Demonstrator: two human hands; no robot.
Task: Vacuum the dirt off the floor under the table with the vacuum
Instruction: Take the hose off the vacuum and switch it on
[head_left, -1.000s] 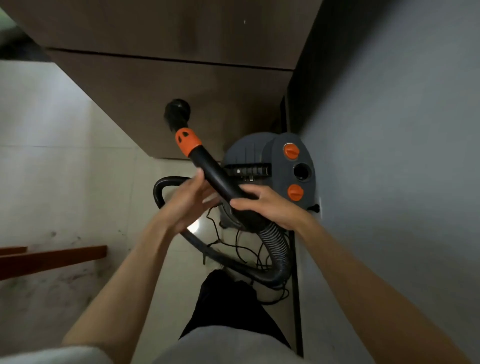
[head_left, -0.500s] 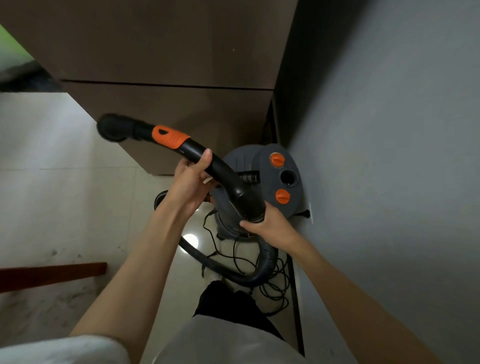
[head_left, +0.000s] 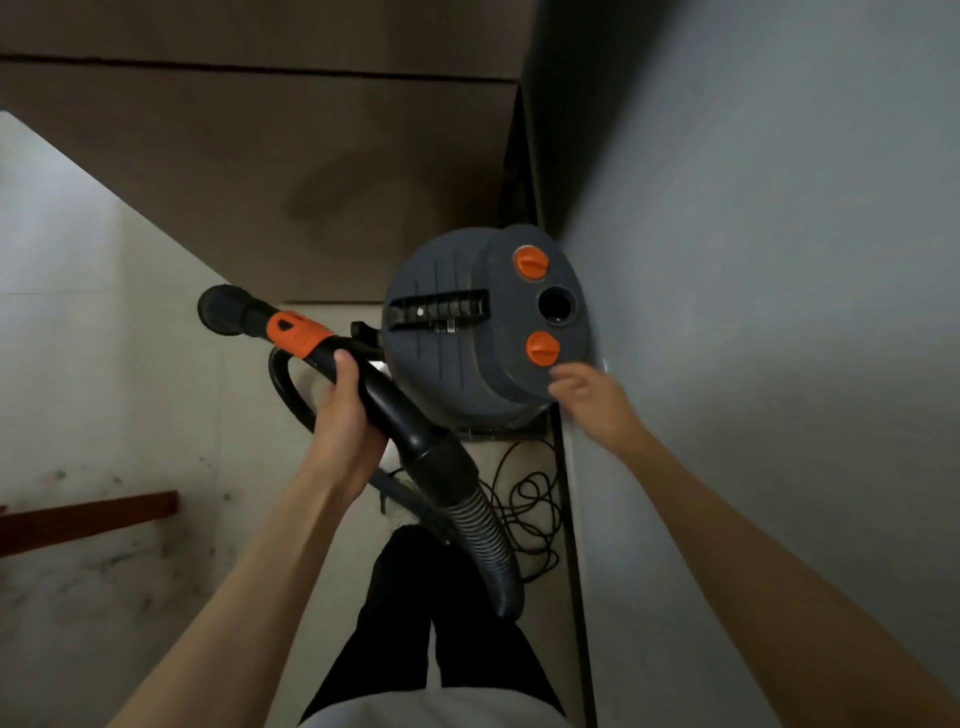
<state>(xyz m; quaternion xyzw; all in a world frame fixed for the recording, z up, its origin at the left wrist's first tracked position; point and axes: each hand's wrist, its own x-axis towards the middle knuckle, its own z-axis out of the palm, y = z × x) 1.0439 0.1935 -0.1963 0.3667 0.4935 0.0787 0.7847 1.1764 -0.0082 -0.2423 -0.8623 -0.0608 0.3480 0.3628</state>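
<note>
**Nozzle in the left hand, right hand at the canister**

The left hand (head_left: 340, 415) is wrapped round the black vacuum wand (head_left: 384, 400), brush end pointing left over the floor (head_left: 130, 395). The right hand (head_left: 592, 397), fingers loose and empty, reaches beside the lower orange knob (head_left: 542, 347) of the grey vacuum canister (head_left: 467, 332), against the wall (head_left: 753, 312).

Grey wall (head_left: 753, 260) on the right, pale tiled floor (head_left: 104, 364), dark brown cabinet (head_left: 285, 182), reddish wooden bar (head_left: 88, 517)

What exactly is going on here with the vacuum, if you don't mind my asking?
A person is getting set to vacuum. The left hand grips the black hose handle, nozzle off the floor. The right hand reaches toward the lower orange knob on the grey canister, holding nothing.
</note>
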